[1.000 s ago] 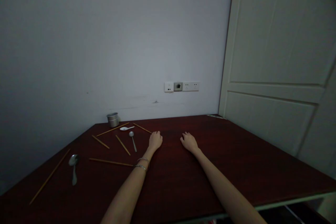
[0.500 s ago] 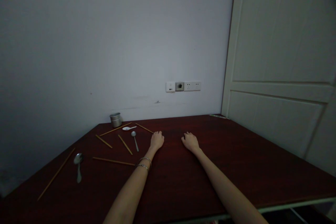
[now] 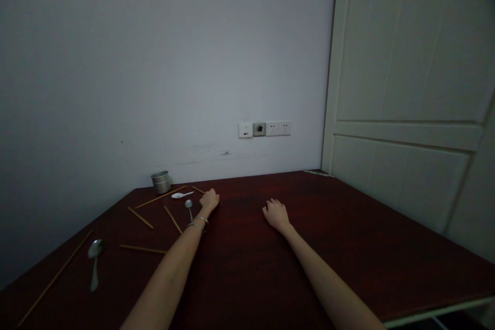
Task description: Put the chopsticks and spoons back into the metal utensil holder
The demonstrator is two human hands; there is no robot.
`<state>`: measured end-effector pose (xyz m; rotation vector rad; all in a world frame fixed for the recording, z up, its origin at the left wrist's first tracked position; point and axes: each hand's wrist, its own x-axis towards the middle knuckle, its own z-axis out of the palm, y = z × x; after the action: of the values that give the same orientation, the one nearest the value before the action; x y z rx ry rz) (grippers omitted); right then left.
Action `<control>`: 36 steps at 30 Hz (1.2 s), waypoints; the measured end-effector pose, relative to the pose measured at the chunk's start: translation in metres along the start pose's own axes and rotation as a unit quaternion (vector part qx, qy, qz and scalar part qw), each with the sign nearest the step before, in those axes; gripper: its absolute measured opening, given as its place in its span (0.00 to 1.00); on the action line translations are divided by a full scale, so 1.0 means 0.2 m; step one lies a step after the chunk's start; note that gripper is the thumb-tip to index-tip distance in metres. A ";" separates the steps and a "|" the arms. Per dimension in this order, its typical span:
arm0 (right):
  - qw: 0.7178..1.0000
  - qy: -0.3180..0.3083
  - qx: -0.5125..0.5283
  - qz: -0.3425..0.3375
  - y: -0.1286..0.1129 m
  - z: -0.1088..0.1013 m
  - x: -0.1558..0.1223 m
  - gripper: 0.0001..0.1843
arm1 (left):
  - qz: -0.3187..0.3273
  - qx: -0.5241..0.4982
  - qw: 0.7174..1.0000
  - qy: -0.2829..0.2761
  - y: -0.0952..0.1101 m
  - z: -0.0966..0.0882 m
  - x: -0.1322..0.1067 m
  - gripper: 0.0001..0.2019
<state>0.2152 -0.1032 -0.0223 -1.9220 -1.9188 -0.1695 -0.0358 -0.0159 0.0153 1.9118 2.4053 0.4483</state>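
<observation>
My left hand (image 3: 210,200), wearing bracelets at the wrist, has its fingers curled over the right end of a wooden chopstick (image 3: 197,189) lying on the table. Its fingertips are partly hidden. Palm down on the bare wood, my right hand (image 3: 276,213) rests with its fingers loosely apart and nothing in it. A white spoon (image 3: 181,195) and a small metal spoon (image 3: 188,204) lie just left of my left hand; my forearm covers part of the metal one's handle. Farther back stands a metal cup (image 3: 161,182).
More chopsticks lie scattered: one by the cup (image 3: 160,197), shorter-looking ones (image 3: 140,217) in the middle, one partly under my left forearm (image 3: 141,249), one at far left (image 3: 56,278). A larger metal spoon (image 3: 95,263) is near it. Wall sockets (image 3: 273,129) sit above the dark red table (image 3: 240,268).
My left hand has moved left along the chopstick, and its fingers are more curled. My right hand stays resting on the table. The view has shifted slightly to the right.
</observation>
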 end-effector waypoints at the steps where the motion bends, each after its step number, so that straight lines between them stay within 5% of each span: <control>1: 1.000 -0.001 0.001 0.000 0.00 0.00 0.00 0.20 | 0.002 0.002 1.000 -0.006 -0.01 -0.01 0.01 0.15; 15: 1.000 -0.018 0.014 0.010 0.00 -0.01 -0.01 0.21 | 0.041 0.060 0.997 -0.037 -0.08 -0.12 -0.06 0.15; 25: 1.000 -0.012 0.022 0.003 0.01 -0.01 -0.02 0.22 | 0.218 0.016 0.976 -0.009 0.28 0.18 -0.39 0.22; 36: 0.999 -0.023 0.023 -0.007 0.02 -0.01 -0.02 0.22 | 0.230 0.017 0.973 0.031 0.27 0.21 -0.46 0.23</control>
<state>0.2188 -0.1068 -0.0232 -1.8982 -1.9492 -0.0837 0.0456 -0.0845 -0.0246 2.5071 1.9956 0.4867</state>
